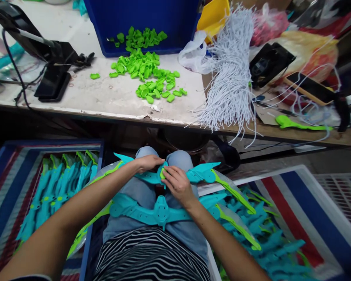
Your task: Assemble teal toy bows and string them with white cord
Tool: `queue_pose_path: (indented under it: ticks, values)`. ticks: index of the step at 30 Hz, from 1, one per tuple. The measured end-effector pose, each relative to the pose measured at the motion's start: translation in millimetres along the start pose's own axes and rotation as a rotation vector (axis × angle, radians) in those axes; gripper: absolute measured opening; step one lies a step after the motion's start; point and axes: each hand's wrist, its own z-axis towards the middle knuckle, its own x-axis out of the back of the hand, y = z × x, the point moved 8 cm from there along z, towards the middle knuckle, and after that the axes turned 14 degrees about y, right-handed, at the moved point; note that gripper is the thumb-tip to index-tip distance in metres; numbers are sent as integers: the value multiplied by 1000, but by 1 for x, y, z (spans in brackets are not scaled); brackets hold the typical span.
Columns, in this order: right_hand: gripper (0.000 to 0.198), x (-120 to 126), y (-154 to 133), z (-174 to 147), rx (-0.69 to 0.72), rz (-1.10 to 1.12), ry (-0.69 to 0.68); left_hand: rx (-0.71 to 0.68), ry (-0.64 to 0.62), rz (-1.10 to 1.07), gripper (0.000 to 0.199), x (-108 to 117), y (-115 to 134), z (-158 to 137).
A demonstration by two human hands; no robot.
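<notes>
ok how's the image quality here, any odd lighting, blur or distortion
Head view: the tabletop is bright, while the space beneath it sinks into deep shadow; head view: the left forearm looms large toward the lower corner, apparently wide-angle stretch; head view: fine detail looks soft around the right hand and the small green piece at its fingers.

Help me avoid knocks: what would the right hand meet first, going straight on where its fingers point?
The small green piece at the blue frame, which the right hand seems to touch; depth is unclear.
</notes>
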Motion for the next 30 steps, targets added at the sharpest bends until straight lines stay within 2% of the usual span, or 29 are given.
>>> queue_pose_path:
  ticks: [3,5,8,10,12,14,17,20,23,25,27,29,30]
  values:
    - [27,0,2,-2,-19,26,-19,28,-81,-56,38,-5,-2,-1]
    - [24,1,5,-3,-69,51,-49,-17,-157,-45,39,-9,1,-3]
    - [20,3,17,-4,-253,90,-63,-84,-200,9,44,-12,3,-7]
    - [26,-1,29,-6,-430,114,-93,-122,-166,51,44,-12,4,-7]
    - [45,-10,39,-9,-567,127,-165,-177,-114,103,40,-11,6,-7]
    - [59,-19,46,-10,-633,111,-242,-237,-57,157,35,-8,10,-5]
    - [66,-24,52,-12,-671,71,-295,-267,0,235,30,-5,13,-2]
    - [63,-21,51,-7,-593,76,-322,-292,40,330,30,-6,17,-6]
    - [35,-7,47,23,-382,48,-274,-490,282,508,36,-4,26,-27]
    - [21,7,52,63,-251,-35,-123,-692,424,669,37,-14,27,-50]
    - [24,16,61,112,-148,-147,36,-832,444,841,53,-32,18,-65]
    - [25,11,74,161,-88,-245,109,-848,418,1008,74,-45,7,-67]
    - [24,4,83,183,-88,-284,116,-827,407,1081,76,-48,4,-65]
